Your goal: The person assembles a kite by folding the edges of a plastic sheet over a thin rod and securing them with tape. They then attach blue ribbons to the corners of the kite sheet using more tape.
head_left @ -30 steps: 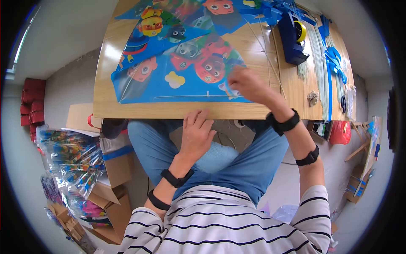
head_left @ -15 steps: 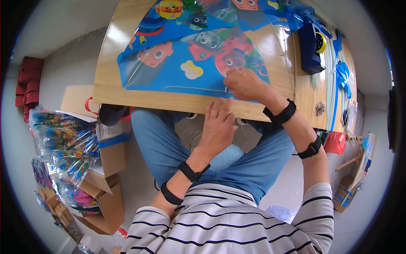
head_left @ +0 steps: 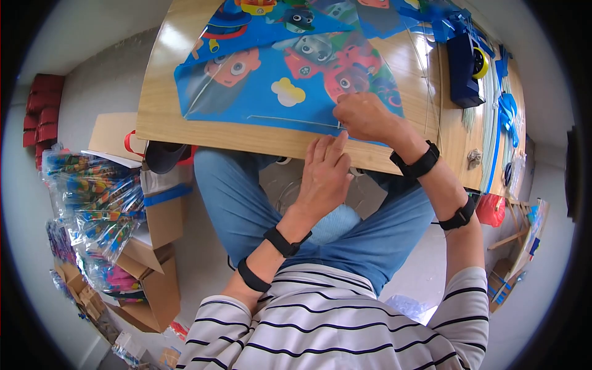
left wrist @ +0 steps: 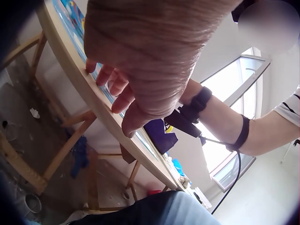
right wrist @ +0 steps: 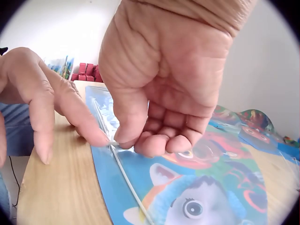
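Note:
A blue printed plastic sheet [head_left: 240, 105] with cartoon faces lies along the table's near edge. A thin white rod [right wrist: 129, 182] runs along the sheet's border, with a small white piece [right wrist: 112, 144] across it. My right hand [head_left: 368, 118] pinches that small piece between thumb and curled fingers, as the right wrist view shows. The left hand [head_left: 324, 179] reaches over the table edge with fingers extended, its index fingertip [right wrist: 99, 138] touching the sheet beside the small piece. In the left wrist view the left hand [left wrist: 140, 56] has its fingers spread over the edge.
A dark blue tape dispenser [head_left: 464, 74] stands at the table's right, beside bundled thin rods and blue strips [head_left: 509, 114]. More printed sheets lie at the back. Cardboard boxes [head_left: 161, 290] and plastic-wrapped goods [head_left: 92, 197] are on the floor at left; a red bag [head_left: 491, 209] is at right.
The left hand has moved right and forward, up beside the right hand. The right hand has come down to the rod's small white piece and pinches it. The head view has shifted.

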{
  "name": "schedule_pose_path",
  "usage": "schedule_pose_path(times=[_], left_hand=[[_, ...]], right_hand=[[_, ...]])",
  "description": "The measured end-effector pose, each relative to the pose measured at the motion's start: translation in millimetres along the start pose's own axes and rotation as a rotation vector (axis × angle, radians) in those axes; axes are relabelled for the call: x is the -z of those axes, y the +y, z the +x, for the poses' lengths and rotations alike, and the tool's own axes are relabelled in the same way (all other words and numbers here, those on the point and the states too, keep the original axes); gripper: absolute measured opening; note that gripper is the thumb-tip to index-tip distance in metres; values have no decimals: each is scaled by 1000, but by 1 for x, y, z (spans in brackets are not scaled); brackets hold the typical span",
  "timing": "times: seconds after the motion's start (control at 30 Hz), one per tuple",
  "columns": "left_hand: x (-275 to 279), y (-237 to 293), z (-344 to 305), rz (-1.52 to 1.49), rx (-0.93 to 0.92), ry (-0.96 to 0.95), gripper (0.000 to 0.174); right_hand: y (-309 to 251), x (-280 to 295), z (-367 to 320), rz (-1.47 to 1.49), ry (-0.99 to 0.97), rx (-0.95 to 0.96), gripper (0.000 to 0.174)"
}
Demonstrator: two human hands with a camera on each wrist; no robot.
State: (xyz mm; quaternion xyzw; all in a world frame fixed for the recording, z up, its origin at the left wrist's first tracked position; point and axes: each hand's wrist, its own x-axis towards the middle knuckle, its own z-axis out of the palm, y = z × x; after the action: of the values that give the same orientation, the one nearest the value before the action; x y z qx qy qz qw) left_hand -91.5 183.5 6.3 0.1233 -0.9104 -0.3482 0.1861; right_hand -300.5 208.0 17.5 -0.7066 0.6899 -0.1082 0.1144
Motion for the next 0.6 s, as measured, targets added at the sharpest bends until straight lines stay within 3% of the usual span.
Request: schedule_pose_path(times=[0.1, 0.6], left_hand=[[-1, 0, 1, 11, 0, 0, 34], [-1, 0, 7, 90, 1, -24, 46]], right_hand=[[-2, 4, 3, -69, -196, -94, 5], [-6, 5, 3, -84, -159, -96, 8]])
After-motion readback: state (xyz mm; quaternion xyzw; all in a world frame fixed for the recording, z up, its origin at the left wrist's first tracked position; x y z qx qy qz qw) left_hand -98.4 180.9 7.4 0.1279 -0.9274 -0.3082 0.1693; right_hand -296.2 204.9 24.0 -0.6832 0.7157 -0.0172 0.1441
